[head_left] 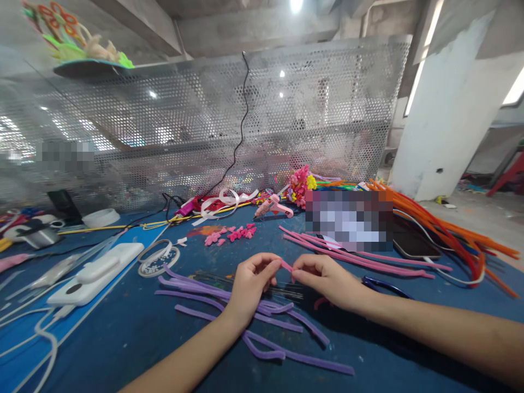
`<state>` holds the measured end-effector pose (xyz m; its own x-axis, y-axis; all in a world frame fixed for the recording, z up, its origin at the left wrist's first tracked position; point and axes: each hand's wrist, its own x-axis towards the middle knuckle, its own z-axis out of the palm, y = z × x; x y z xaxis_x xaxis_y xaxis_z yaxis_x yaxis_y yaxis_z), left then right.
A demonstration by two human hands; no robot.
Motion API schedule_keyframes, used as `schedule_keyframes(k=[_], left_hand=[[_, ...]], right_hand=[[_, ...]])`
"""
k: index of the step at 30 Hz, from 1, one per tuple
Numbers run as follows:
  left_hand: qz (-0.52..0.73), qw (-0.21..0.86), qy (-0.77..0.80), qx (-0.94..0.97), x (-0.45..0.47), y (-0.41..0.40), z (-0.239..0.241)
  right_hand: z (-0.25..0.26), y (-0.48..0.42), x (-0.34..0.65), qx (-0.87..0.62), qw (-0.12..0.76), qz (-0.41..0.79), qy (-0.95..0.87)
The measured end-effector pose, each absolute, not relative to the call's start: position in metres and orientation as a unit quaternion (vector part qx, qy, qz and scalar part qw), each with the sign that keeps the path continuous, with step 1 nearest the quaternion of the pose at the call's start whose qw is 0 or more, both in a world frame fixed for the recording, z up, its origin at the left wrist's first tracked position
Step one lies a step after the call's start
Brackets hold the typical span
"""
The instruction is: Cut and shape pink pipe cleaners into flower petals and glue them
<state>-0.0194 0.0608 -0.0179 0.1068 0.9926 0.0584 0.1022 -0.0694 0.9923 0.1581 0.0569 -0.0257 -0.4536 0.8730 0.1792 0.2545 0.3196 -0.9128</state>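
Between my two hands a short piece of pink pipe cleaner (pixel 286 266) is stretched, one end pinched by each. My left hand (pixel 254 281) has thumb and fingertips closed on its left end. The fingers of my right hand (pixel 323 277) are closed on the right end. Purple pipe cleaners (pixel 282 326) lie loose beneath and in front of my left hand. Beyond my hands are several long pink pipe cleaners (pixel 368 262). Small pink curled pieces (pixel 241 233) sit in a cluster behind my left hand. Thin wires (pixel 286 293) show under my hands.
A pink glue gun (pixel 273 207) stands at the back beside a pink and yellow flower bunch (pixel 301 185). Blue-handled pliers (pixel 385 285) lie behind my right forearm. Orange pipe cleaners (pixel 446 224) and a phone (pixel 413 240) are rightward; a white power bank (pixel 96 273) and tape roll (pixel 158 261) leftward.
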Motion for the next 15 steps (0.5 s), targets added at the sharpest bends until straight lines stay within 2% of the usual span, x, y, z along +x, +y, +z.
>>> schedule_keyframes(k=[15], left_hand=[[0.435,0.474,0.481,0.595,-0.0181,0.0575,-0.0136]], right_hand=[[-0.0254,0.0556,0.159,-0.391,0.333,0.434,-0.74]])
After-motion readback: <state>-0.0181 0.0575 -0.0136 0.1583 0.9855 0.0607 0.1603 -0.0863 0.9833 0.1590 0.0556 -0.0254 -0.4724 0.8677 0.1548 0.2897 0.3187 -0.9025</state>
